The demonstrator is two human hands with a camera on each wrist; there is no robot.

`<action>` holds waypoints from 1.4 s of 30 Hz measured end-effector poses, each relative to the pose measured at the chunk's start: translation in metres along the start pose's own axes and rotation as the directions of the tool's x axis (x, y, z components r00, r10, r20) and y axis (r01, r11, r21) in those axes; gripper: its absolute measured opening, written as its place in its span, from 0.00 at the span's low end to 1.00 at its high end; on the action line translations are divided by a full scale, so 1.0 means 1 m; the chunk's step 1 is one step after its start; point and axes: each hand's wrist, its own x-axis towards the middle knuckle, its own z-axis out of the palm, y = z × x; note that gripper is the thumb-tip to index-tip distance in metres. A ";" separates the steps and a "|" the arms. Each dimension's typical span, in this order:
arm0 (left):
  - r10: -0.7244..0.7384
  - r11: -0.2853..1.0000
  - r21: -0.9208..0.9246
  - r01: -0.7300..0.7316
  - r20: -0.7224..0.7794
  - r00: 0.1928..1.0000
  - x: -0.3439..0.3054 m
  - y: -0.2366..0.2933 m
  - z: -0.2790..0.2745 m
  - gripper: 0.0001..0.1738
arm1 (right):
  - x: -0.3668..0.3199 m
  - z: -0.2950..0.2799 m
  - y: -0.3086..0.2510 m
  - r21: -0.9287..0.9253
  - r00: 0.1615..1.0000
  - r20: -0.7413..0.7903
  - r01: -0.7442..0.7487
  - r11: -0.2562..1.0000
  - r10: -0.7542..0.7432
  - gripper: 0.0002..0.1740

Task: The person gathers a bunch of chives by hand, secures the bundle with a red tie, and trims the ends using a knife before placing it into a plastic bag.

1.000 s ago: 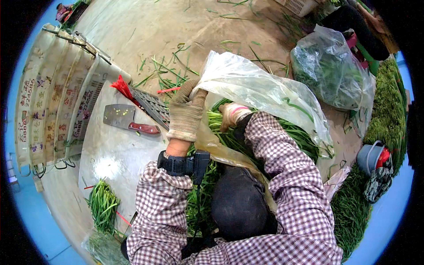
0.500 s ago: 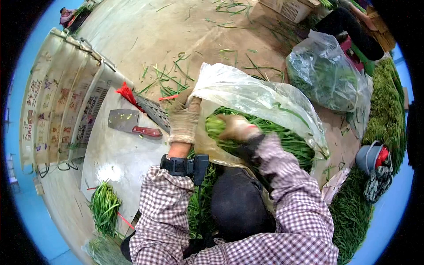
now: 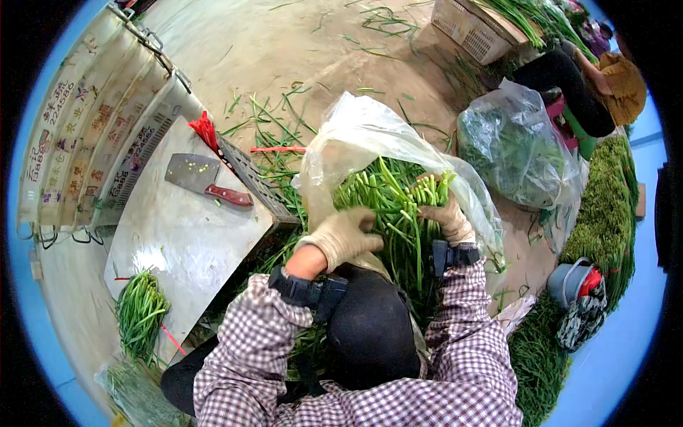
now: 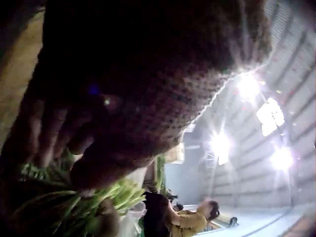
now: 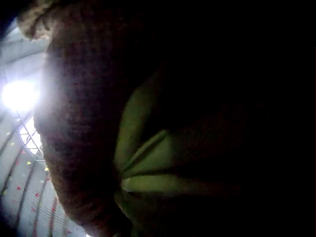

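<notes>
In the head view, my gloved right hand [image 3: 448,217] grips a bunch of long green stalks [image 3: 413,206], pale cut ends upward, at the mouth of a clear plastic bag [image 3: 341,132]. The right wrist view is mostly dark, with a few stalks [image 5: 153,182] against the glove. My gloved left hand [image 3: 348,238], slightly blurred, is at the left side of the bunch, thumb apart from the fingers. From the left wrist, its dark fingers [image 4: 47,131] extend over the leaves [image 4: 54,202]. More greens lie inside the bag, partly hidden by the hands.
A cleaver [image 3: 206,181] lies on the white board [image 3: 185,235] at left, with a tied bundle of greens [image 3: 141,313] at its near edge. Stacked crates [image 3: 92,121] stand beyond. A filled plastic bag [image 3: 519,149], a grey bucket [image 3: 567,282] and a seated person [image 3: 569,85] are at right.
My left hand has let go of the bag's rim and come down to the greens. My right hand has raised the bunch, turning its cut ends upward. The head view has shifted slightly.
</notes>
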 end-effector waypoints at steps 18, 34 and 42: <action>0.019 0.956 0.248 -0.154 0.473 0.881 0.051 -0.020 0.043 0.26 | -0.015 0.077 0.004 -0.083 0.990 0.022 -0.137 0.987 0.139 0.56; 0.300 0.586 0.694 -0.418 0.294 0.908 0.084 -0.110 0.092 0.34 | -0.058 0.066 -0.015 0.234 0.964 -0.264 0.085 0.968 -0.021 0.37; -0.055 0.715 0.678 -0.168 0.295 0.954 0.076 -0.132 0.086 0.41 | -0.129 -0.037 -0.184 -0.657 0.782 -0.510 -0.085 0.749 -0.359 0.33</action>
